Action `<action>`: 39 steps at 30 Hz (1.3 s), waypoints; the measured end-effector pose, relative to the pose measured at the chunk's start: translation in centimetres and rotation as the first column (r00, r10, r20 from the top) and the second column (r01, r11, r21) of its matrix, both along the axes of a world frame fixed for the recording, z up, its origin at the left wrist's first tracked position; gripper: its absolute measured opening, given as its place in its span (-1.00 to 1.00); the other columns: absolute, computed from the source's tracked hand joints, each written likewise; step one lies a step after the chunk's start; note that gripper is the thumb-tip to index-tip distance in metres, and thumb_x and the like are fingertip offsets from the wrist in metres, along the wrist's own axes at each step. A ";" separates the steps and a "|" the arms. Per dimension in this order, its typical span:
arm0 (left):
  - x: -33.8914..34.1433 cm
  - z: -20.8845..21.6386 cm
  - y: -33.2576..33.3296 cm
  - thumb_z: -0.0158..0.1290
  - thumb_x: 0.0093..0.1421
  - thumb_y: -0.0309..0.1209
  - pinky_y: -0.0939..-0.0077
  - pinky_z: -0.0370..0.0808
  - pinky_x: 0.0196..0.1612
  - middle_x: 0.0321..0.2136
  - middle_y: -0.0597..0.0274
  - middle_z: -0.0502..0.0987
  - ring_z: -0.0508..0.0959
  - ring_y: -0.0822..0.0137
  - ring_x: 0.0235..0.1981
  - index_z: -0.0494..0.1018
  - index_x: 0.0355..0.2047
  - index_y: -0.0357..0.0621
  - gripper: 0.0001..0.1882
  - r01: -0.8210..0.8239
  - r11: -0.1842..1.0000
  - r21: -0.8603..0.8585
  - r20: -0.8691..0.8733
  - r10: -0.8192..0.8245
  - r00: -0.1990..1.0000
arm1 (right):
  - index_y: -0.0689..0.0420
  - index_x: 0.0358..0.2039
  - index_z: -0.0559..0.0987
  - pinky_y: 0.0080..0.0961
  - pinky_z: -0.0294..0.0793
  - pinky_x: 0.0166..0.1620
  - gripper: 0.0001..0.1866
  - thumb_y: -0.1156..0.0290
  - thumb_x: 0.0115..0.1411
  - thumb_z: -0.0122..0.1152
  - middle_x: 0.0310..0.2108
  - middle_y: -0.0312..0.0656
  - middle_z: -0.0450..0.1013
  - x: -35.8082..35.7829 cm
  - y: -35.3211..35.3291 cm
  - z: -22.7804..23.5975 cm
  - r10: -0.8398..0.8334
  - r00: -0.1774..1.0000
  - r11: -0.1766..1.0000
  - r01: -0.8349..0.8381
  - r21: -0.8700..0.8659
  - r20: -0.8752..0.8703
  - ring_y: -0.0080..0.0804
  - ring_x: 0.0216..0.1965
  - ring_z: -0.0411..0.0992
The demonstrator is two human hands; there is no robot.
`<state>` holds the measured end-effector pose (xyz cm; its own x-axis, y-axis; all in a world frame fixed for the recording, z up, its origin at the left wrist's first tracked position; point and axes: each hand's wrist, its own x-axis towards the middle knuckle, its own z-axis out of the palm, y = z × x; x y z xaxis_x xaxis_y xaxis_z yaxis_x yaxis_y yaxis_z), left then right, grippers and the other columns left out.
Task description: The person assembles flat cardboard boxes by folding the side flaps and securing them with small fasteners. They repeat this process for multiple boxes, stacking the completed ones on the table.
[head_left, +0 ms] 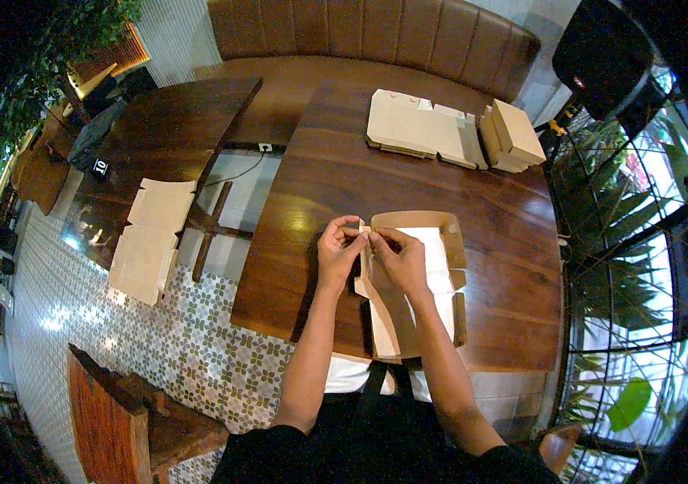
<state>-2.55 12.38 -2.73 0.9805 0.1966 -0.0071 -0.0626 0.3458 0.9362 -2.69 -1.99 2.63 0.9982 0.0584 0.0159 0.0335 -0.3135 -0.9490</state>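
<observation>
A partly folded cardboard box (458,242), brown outside with a white inside, lies opened out near the front of the wooden table. At its far left corner, my left hand (339,248) pinches a small upright flap of the box. My right hand (401,256) closes on the same corner from the right, thumb and fingers close to the left hand's fingertips. The near left side panel slants down toward the table's front edge. My fingers cover part of the corner where the flaps meet.
Flat cardboard box blanks (412,125) are stacked at the table's back, beside a folded closed box (513,137). Another blank (150,242) rests over the edge of the left table (174,121). Behind runs a brown bench (376,32); a wooden chair (110,411) stands lower left.
</observation>
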 end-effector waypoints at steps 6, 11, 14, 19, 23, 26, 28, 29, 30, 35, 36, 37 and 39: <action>0.0 -0.1 0.3 0.27 0.23 -0.58 0.57 0.52 -0.09 -0.31 0.27 0.64 0.60 0.49 -0.25 0.51 0.06 -0.24 -0.61 0.024 1.000 0.017 -0.007 -0.024 1.000 | 0.29 -0.20 0.72 -0.54 0.53 -0.29 -0.72 0.30 0.29 0.40 -0.41 -0.20 0.64 1.4 -0.9 -0.8 0.056 0.997 0.992 -0.049 0.115 -0.061 -0.56 -0.39 0.53; -0.1 0.0 0.2 0.26 0.28 -0.50 0.57 0.53 -0.04 -0.24 0.27 0.66 0.61 0.48 -0.19 0.56 0.04 -0.27 -0.67 0.062 0.998 -0.023 0.088 -0.060 0.994 | 0.25 -0.27 0.71 -0.56 0.55 -0.30 -0.77 0.34 0.21 0.50 -0.41 -0.23 0.64 2.7 -1.5 -1.9 0.102 0.987 0.958 -0.064 0.281 -0.123 -0.56 -0.41 0.53; 0.1 -0.4 0.0 0.21 0.35 -0.39 0.54 0.51 0.04 -0.17 0.25 0.68 0.61 0.45 -0.12 0.62 0.01 -0.29 -0.71 0.036 0.999 0.003 0.031 -0.036 0.999 | 0.23 -0.26 0.70 -0.58 0.54 -0.32 -0.80 0.38 0.20 0.50 -0.40 -0.24 0.63 3.1 -1.2 -2.5 0.138 0.979 0.915 -0.067 0.399 -0.150 -0.56 -0.40 0.54; 0.2 -1.0 0.1 0.17 0.39 -0.33 0.52 0.46 0.10 -0.12 0.22 0.66 0.58 0.45 -0.08 0.65 -0.01 -0.27 -0.71 0.055 0.997 -0.054 0.009 -0.054 0.998 | 0.21 -0.16 0.69 -0.65 0.49 -0.28 -0.83 0.40 0.31 0.38 -0.38 -0.28 0.62 2.5 -1.1 -2.5 0.225 0.931 0.800 -0.007 0.600 -0.289 -0.60 -0.39 0.51; 0.1 -0.7 0.1 0.23 0.33 -0.36 0.51 0.48 0.09 -0.10 0.24 0.62 0.56 0.42 -0.06 0.62 0.02 -0.25 -0.69 0.083 0.996 0.009 -0.009 -0.083 0.996 | 0.24 -0.20 0.67 -0.59 0.51 -0.29 -0.89 0.49 0.31 0.33 -0.39 -0.25 0.61 2.3 -0.5 -2.1 0.085 0.966 0.909 0.024 0.415 -0.242 -0.52 -0.39 0.53; 0.2 -0.6 -0.4 0.27 0.29 -0.40 0.50 0.49 0.09 -0.08 0.23 0.59 0.55 0.40 -0.03 0.56 0.04 -0.23 -0.66 0.075 0.992 0.102 0.036 -0.079 0.996 | 0.24 -0.26 0.66 -0.44 0.55 -0.30 -0.91 0.55 0.23 0.37 -0.40 -0.15 0.61 2.3 0.3 -2.0 -0.053 0.999 0.988 0.050 0.145 0.014 -0.35 -0.40 0.57; 0.3 -0.7 -0.6 0.28 0.27 -0.43 0.48 0.49 0.09 -0.08 0.23 0.58 0.54 0.39 -0.02 0.52 0.05 -0.23 -0.64 0.058 0.984 0.166 0.064 -0.070 0.996 | 0.25 -0.25 0.65 -0.38 0.57 -0.23 -0.89 0.56 0.21 0.36 -0.37 -0.08 0.62 2.0 0.7 -1.7 -0.095 0.976 0.984 0.121 -0.129 0.194 -0.29 -0.35 0.60; 0.5 -0.8 -0.5 0.28 0.27 -0.44 0.48 0.50 0.09 -0.08 0.22 0.58 0.54 0.39 -0.02 0.51 0.04 -0.23 -0.64 0.039 0.986 0.165 0.082 -0.053 0.995 | 0.25 -0.20 0.68 -0.39 0.58 -0.15 -0.84 0.52 0.20 0.36 -0.31 -0.03 0.65 1.9 0.7 -1.5 -0.077 0.994 0.990 0.085 -0.114 0.072 -0.25 -0.32 0.62; 0.7 -0.8 -0.4 0.28 0.27 -0.45 0.48 0.50 0.09 -0.08 0.22 0.58 0.54 0.39 -0.03 0.50 0.04 -0.24 -0.64 0.021 0.987 0.162 0.099 -0.038 0.994 | 0.25 -0.20 0.68 -0.38 0.59 -0.13 -0.84 0.51 0.20 0.36 -0.30 -0.02 0.65 1.7 0.7 -1.2 -0.033 0.992 0.994 0.045 -0.102 0.123 -0.23 -0.30 0.63; 0.5 -1.5 -0.5 0.25 0.29 -0.46 0.44 0.47 0.13 -0.07 0.19 0.58 0.55 0.39 -0.02 0.49 0.04 -0.26 -0.66 -0.047 0.984 0.170 0.059 0.037 0.998 | 0.24 -0.06 0.67 -0.34 0.60 -0.05 -0.73 0.45 0.23 0.33 -0.20 0.05 0.64 -0.4 -1.1 -0.7 0.159 0.979 0.979 -0.139 -0.147 0.131 -0.11 -0.17 0.64; 0.7 -1.5 -0.4 0.23 0.29 -0.46 0.42 0.46 0.14 -0.05 0.20 0.58 0.56 0.37 -0.01 0.49 0.04 -0.26 -0.66 -0.035 0.982 0.183 0.021 0.032 0.999 | 0.23 -0.06 0.67 -0.36 0.60 -0.05 -0.73 0.45 0.23 0.32 -0.17 0.05 0.64 -0.6 -2.2 -0.7 0.233 0.963 0.957 -0.202 -0.209 0.137 -0.11 -0.15 0.64; 0.5 -1.5 -0.5 0.23 0.29 -0.47 0.42 0.46 0.15 -0.03 0.18 0.58 0.56 0.37 0.00 0.49 0.05 -0.27 -0.65 -0.040 0.978 0.205 0.059 0.028 0.998 | 0.22 -0.06 0.67 -0.36 0.60 -0.05 -0.73 0.45 0.23 0.32 -0.16 0.03 0.64 -0.3 -3.4 -0.8 0.173 0.972 0.962 -0.131 -0.241 0.161 -0.13 -0.13 0.63; 0.5 -1.4 -0.6 0.22 0.29 -0.49 0.42 0.46 0.16 -0.01 0.16 0.59 0.57 0.36 0.01 0.49 0.07 -0.28 -0.64 -0.058 0.968 0.246 0.054 0.046 0.997 | 0.20 -0.07 0.67 -0.38 0.60 -0.05 -0.74 0.45 0.23 0.32 -0.13 0.01 0.63 0.5 -6.1 -1.1 0.082 0.962 0.959 -0.005 -0.285 0.262 -0.19 -0.11 0.63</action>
<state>-2.03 11.76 -4.18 0.9669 0.2371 0.0945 -0.1209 0.0995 0.9877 -2.21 -8.10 1.58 0.9552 0.1425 0.2595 0.2941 -0.5566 -0.7770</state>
